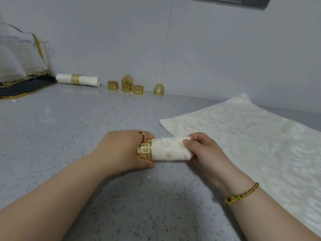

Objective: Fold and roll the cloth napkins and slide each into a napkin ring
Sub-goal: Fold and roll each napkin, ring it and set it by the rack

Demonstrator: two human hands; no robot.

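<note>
A rolled white patterned napkin [169,150] lies crosswise just above the grey counter, between both hands. A gold cut-out napkin ring [145,150] sits around its left end. My left hand [125,150] grips that ring, fingers over the top and thumb under it. My right hand [203,150] grips the roll's right end, fingers curled over the cloth. A finished rolled napkin in a gold ring [78,80] lies at the back left by the wall. Several loose gold rings [127,85] stand along the wall.
A stack of flat white patterned napkins [251,136] is spread on the counter to the right. A gold wire rack with clear items [20,63] on a dark tray stands at the far left. The grey wall runs along the back.
</note>
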